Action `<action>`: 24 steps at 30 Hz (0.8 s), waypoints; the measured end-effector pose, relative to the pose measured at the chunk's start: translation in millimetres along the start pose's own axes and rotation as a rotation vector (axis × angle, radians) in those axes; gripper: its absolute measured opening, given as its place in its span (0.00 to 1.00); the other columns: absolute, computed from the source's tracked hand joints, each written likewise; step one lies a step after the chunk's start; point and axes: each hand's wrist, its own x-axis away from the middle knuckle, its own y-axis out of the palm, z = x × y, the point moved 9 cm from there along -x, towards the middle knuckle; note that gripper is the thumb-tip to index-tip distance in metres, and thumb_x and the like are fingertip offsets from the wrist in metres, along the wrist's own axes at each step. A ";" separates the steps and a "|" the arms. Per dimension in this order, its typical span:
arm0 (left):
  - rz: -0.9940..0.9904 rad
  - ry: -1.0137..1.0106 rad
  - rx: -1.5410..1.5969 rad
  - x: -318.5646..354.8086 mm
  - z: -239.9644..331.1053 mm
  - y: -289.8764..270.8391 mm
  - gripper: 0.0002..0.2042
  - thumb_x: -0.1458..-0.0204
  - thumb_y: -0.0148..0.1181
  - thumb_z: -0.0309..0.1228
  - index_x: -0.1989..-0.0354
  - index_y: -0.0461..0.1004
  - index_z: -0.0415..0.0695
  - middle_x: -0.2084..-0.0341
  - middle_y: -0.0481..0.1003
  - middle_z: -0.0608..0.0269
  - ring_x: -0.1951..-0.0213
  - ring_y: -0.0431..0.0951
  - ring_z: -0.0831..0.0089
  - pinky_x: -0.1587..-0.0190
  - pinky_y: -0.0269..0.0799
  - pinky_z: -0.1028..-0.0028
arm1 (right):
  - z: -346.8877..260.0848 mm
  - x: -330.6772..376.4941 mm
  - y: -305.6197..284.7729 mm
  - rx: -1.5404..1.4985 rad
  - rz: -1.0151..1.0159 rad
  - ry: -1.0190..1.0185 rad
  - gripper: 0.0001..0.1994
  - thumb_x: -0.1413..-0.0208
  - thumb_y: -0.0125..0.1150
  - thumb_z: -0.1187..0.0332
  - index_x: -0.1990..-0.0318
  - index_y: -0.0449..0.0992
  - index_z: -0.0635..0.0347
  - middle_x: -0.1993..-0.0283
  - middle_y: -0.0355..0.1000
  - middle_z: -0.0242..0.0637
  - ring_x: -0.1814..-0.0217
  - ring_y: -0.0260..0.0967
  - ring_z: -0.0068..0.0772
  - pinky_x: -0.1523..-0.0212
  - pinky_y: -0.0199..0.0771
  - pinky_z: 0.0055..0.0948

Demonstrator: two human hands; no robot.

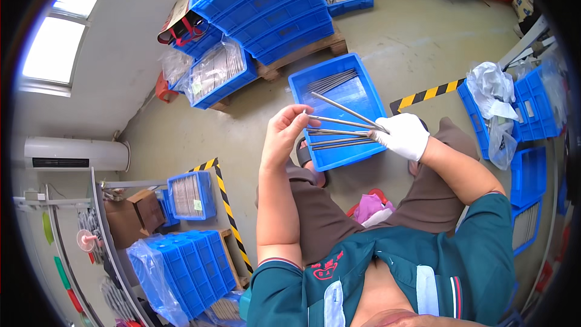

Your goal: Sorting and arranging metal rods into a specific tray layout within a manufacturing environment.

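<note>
My right hand (pixel 402 136), in a white glove, is closed around the ends of several thin metal rods (pixel 350 111), which fan out to the left. My bare left hand (pixel 285 133) pinches the far end of one of these rods between thumb and fingertips. Both hands are above a shallow blue plastic tray (pixel 357 95) on the floor between my legs. More metal rods (pixel 331 81) lie together at the tray's far end. Lower rods near my right hand overlap the tray, and I cannot tell whether all of them are in the grip.
Stacked blue crates (pixel 266 15) stand on a wooden pallet (pixel 302 54) at the far left, beside a crate of rods (pixel 218 72). Other blue crates (pixel 187 272) are at the near left. Crates with plastic bags (pixel 493 94) stand right, by black-and-yellow floor tape (pixel 430 94).
</note>
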 end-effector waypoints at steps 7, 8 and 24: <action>-0.055 -0.022 0.025 2.4 -2.0 3.9 0.13 0.47 0.58 0.26 0.53 0.71 0.37 0.62 0.75 0.62 0.59 0.75 0.74 0.52 0.67 0.76 | 1.0 -1.7 5.3 -0.078 -0.070 0.031 0.22 0.41 0.45 0.46 0.72 0.72 0.54 0.78 0.70 0.45 0.72 0.70 0.48 0.71 0.68 0.40; -0.056 -0.022 0.024 2.5 -1.9 4.0 0.13 0.47 0.58 0.26 0.53 0.71 0.37 0.62 0.75 0.62 0.59 0.75 0.74 0.52 0.67 0.76 | 2.1 -2.2 8.6 -0.130 -0.097 0.040 0.22 0.41 0.46 0.46 0.72 0.72 0.55 0.79 0.70 0.45 0.74 0.70 0.46 0.72 0.68 0.38; 0.078 0.099 -0.068 -1.7 7.0 -25.1 0.12 0.42 0.53 0.32 0.57 0.71 0.35 0.70 0.77 0.61 0.64 0.75 0.76 0.54 0.68 0.75 | 7.9 -4.3 17.9 -0.208 -0.333 0.150 0.26 0.42 0.43 0.43 0.69 0.75 0.58 0.72 0.72 0.48 0.67 0.70 0.50 0.65 0.66 0.39</action>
